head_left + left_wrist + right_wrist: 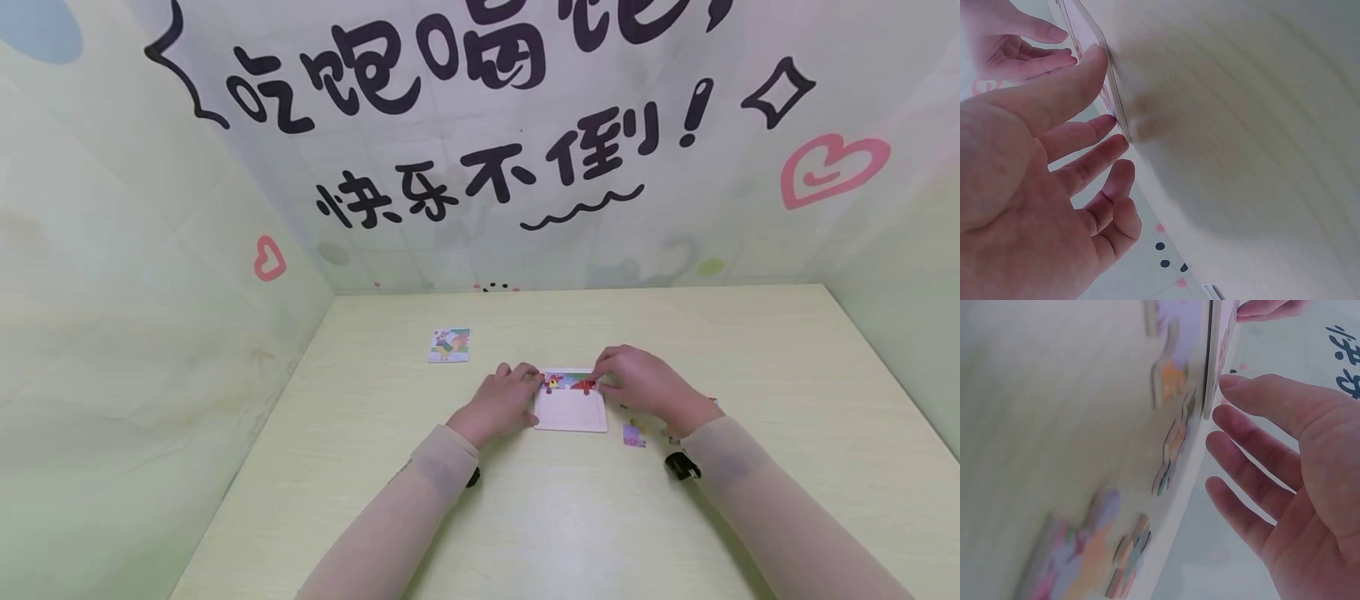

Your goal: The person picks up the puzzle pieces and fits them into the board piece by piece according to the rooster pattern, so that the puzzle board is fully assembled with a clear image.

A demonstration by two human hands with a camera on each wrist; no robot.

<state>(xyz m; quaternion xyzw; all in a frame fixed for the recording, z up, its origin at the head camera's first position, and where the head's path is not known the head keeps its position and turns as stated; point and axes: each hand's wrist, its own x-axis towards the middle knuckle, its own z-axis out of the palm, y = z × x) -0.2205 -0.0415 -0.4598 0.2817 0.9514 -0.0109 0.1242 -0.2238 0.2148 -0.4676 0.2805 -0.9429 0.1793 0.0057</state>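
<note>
A small white puzzle tray (570,412) lies flat on the table. Along its far side runs a row of colourful puzzle pieces (567,382); the near part is bare white. My left hand (500,403) rests at the tray's left side, its thumb against the edge (1110,75) and fingertips by the far left corner. At the far right corner, my right hand (645,382) touches the row with its fingertips. In the right wrist view its fingers (1254,465) are fairly straight. What lies directly under those fingertips is hidden.
Several loose puzzle pieces lie right of the tray, among them a purple one (633,435); some are partly hidden by the right arm. A square picture card (449,345) lies at the back left. Printed cloth walls (420,258) border the table (360,467).
</note>
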